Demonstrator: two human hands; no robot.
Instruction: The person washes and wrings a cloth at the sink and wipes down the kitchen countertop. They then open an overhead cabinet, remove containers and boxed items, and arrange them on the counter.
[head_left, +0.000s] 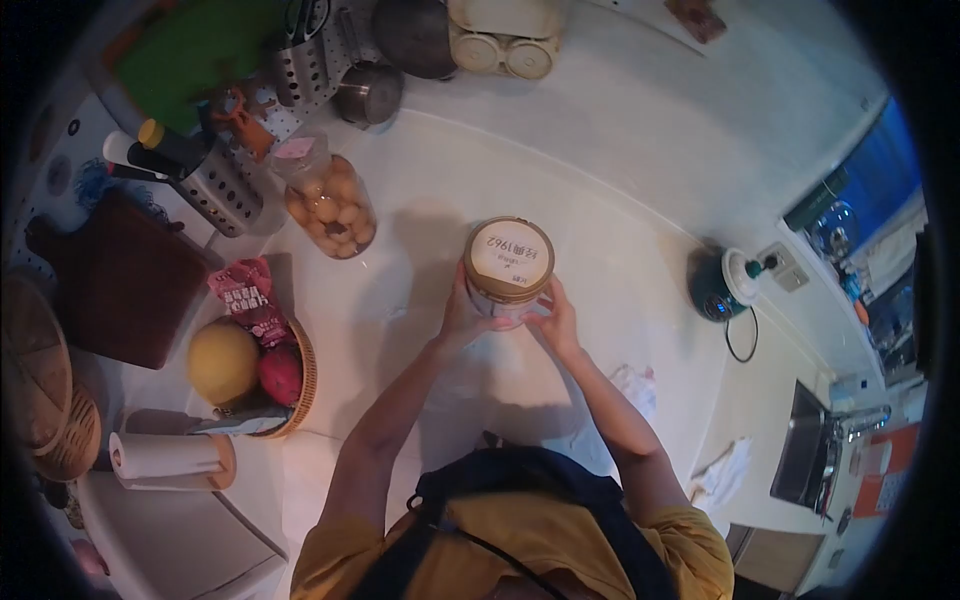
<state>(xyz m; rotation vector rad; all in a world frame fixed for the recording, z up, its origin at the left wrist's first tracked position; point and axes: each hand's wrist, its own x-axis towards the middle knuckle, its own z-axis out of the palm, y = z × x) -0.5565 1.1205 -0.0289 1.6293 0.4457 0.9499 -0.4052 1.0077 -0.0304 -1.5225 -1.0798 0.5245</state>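
Observation:
A round canister (510,258) with a gold-rimmed, printed white lid stands upright between my two hands at the middle of the white counter. My left hand (466,312) is wrapped around its left side, fingers partly behind it. On the opposite side my right hand (553,318) grips the canister low down. The lid is on. To the left of it, a clear jar (328,205) full of round, pale-orange pieces rests on the counter, apart from my hands.
At left sits a wicker basket (303,375) with a yellow melon (223,360), a red fruit and a pink packet (250,297). A paper towel roll (165,457), cutting board (120,280) and utensil holder (218,195) are nearby. A green appliance (718,285) and sink (803,450) lie right.

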